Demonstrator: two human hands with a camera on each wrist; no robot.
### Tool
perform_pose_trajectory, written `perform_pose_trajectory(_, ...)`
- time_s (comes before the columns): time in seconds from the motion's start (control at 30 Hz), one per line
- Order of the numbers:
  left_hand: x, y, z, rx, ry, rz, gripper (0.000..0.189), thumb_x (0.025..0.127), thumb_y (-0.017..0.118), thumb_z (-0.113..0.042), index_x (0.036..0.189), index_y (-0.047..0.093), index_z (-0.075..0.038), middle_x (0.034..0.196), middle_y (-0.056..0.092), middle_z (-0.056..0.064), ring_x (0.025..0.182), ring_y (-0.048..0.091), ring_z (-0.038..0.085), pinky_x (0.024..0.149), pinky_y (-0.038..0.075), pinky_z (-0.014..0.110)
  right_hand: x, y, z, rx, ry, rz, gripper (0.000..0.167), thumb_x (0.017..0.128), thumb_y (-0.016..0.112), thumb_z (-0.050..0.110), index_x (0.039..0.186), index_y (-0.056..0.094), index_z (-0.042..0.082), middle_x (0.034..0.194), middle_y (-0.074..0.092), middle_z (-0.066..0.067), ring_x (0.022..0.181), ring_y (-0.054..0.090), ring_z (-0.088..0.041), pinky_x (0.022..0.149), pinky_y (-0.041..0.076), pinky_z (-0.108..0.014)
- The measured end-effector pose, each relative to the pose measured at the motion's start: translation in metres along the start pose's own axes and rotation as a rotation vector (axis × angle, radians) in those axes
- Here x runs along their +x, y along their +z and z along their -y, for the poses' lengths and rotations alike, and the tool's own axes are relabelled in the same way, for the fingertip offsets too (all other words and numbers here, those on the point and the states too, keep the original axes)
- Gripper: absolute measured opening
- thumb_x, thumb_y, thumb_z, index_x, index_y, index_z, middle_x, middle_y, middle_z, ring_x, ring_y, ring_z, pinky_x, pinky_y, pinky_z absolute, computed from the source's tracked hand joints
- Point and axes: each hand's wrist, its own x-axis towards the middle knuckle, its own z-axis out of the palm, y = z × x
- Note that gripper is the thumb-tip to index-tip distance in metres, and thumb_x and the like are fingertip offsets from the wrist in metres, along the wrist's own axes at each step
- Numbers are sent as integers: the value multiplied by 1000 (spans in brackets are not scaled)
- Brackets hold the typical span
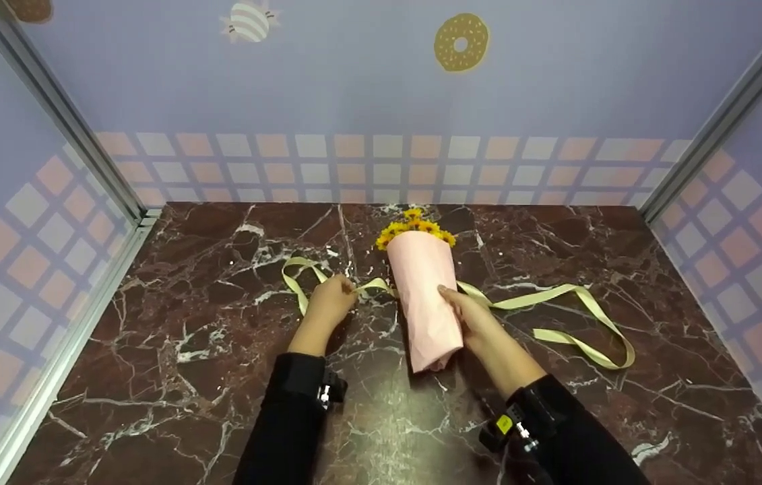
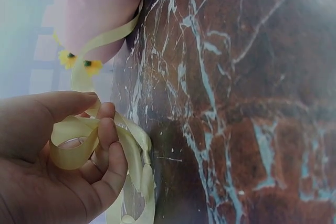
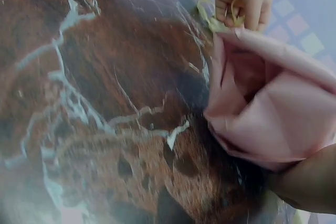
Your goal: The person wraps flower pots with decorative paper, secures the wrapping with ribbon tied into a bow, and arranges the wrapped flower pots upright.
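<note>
Black sleeves [image 1: 279, 431] reach in from the near edge of the view, each with a small black wrist device [image 1: 332, 389] strapped at the cuff, and beyond them two bare hands work over a dark reddish-brown desk [image 1: 205, 404] veined with white. Between the hands lies a tapered bouquet wrapped in pale pink paper [image 1: 424, 296], its cluster of yellow flowers [image 1: 414, 231] with dark centres pointing toward the far wall [image 1: 354, 87] and its folded lower end toward the person. The right hand [image 1: 482, 323] grips the wrap along its right side, the thumb laid over the paper; its other fingers are largely hidden by the wrap. To the left of the bouquet, apart from the paper, the left hand [image 1: 331, 301] pinches a long pale yellow-green ribbon [image 1: 535, 297] between thumb and fingertips; the left wrist view shows a small loop of it curling by the palm and more ribbon hanging past the bent fingers. From that pinch the ribbon runs to the left side of the wrap, where it passes out of sight, and it shows again on the right side, beyond the right hand, trailing across the desk in a wide bend.
</note>
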Motion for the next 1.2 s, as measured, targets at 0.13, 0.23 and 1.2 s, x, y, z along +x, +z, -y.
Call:
perform_pose_trajectory(0.13, 0, -1, 0, -1, 11, -14, 9, 92, 63, -11, 95, 64, -3, 89, 66, 11, 86, 63, 29, 80, 50, 42, -2, 5, -3, 28, -31, 19, 18, 98, 57, 17, 103, 54, 0, 82, 65, -5, 73, 63, -17, 67, 54, -30)
perform_pose_trajectory(0.23, 0, -2, -1, -6, 17, -22, 9, 92, 64, -11, 95, 64, -2, 90, 66, 12, 87, 63, 29, 80, 50, 42, -4, 7, -2, -37, -65, 9, 22, 98, 56, 19, 106, 53, -2, 76, 61, -1, 68, 61, -14, 62, 53, -28)
perform_pose_trajectory(1.2, -5, -20, -6, -62, -5, -55, 24, 91, 63, -13, 115, 65, -8, 94, 62, 7, 86, 59, 25, 76, 47, 40, -2, 6, 28, -782, -662, 44, 55, 84, 61, -9, 137, 49, -6, 143, 46, -22, 134, 38, -37, 110, 32, -48)
